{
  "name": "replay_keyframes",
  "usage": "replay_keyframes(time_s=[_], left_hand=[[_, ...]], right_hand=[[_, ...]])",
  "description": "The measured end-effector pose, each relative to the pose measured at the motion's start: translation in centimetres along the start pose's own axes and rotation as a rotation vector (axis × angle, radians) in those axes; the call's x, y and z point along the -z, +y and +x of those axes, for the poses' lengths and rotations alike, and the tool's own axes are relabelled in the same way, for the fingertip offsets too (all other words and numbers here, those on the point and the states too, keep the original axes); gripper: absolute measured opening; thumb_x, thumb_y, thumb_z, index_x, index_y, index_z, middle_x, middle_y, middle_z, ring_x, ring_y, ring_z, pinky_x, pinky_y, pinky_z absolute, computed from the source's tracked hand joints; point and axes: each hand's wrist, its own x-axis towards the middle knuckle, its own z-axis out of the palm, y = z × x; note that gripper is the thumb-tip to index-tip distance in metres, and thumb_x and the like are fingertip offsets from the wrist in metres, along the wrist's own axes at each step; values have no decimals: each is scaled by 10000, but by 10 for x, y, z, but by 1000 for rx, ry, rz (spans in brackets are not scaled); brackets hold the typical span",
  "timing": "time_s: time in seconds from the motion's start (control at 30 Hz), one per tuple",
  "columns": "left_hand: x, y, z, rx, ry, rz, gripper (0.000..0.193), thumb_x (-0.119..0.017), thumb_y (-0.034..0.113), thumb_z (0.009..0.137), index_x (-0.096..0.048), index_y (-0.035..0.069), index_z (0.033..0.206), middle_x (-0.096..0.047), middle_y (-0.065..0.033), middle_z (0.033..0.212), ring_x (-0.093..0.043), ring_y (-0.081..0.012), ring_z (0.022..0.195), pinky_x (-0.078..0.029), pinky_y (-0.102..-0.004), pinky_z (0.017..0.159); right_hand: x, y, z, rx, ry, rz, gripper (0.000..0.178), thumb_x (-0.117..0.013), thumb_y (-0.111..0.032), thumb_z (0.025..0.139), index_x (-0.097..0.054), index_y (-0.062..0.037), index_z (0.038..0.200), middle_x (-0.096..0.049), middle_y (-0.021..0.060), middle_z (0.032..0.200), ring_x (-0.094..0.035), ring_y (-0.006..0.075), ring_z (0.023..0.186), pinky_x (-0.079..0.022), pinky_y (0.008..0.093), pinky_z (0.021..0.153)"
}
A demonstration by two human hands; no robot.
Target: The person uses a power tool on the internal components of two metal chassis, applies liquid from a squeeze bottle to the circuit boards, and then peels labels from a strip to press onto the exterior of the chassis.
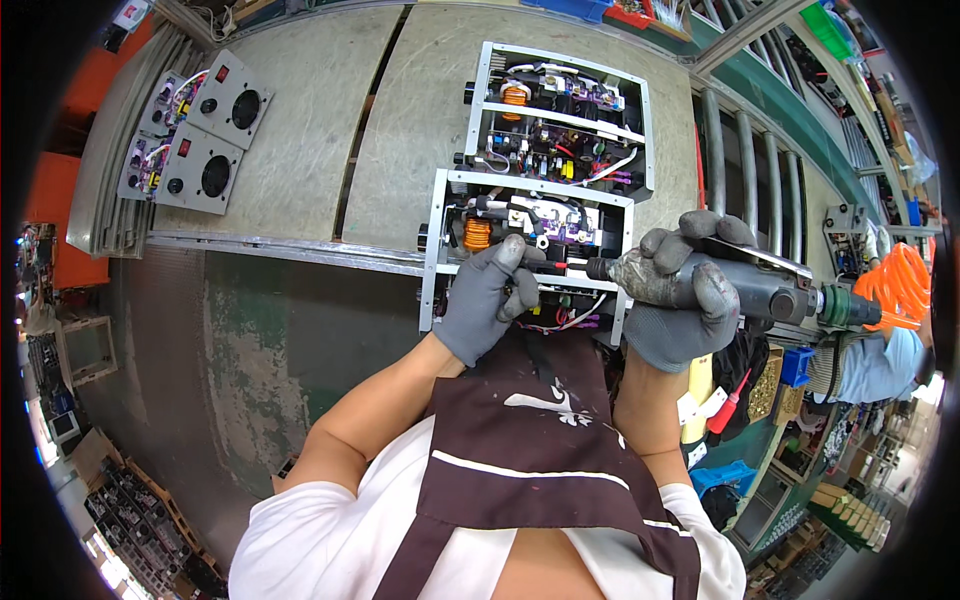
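My right hand grips a grey air screwdriver that lies nearly level, its bit pointing left. A metal lever runs along the tool's far side, under my fingers. The thin bit, dark and red toward its tip, reaches my left hand. That hand is closed, thumb and fingers bent together at the bit's end; what they pinch is hidden. Both hands are over the nearer open metal-framed electronic unit, which holds an orange copper coil, purple boards and wires. Both hands wear grey gloves.
A second open unit stands just behind. Two grey panels with fans lie at the bench's left. Metal rollers run at the right. An orange coiled hose hangs near the tool's green fitting. Below right sits a blue bin.
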Motion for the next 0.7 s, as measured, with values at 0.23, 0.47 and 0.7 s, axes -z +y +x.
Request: replay_keyframes(time_s=[0.23, 0.47, 0.7], left_hand=[[11, 19, 17, -377, 198, 535, 329, -594, 349, 923, -645, 73, 1094, -608, -41, 685, -480, -102, 525, -378, -265, 479], [30, 38, 71, -1074, 53, 1861, 203, -641, 108, 723, -648, 145, 923, -552, -64, 780, -591, -265, 753, -471, -406, 621], [24, 44, 80, -1101, -14, 1913, 83, -603, 82, 707, -653, 124, 759, -597, -74, 758, -616, -267, 755, -489, -396, 643]], right_hand=[[16, -14, 14, 122, -3, -1, 567, -561, -185, 662, -501, -48, 1209, -589, 172, 1010, -570, 203, 647, -510, 406, 685], [7, -11, 18, 176, -119, -129, 510, -588, -158, 683, -507, -31, 1170, -601, 174, 978, -596, 212, 675, -524, 393, 691], [8, 6, 16, 75, -206, -198, 504, -601, -97, 692, -507, -13, 1179, -590, 199, 997, -595, 241, 715, -507, 416, 713]])
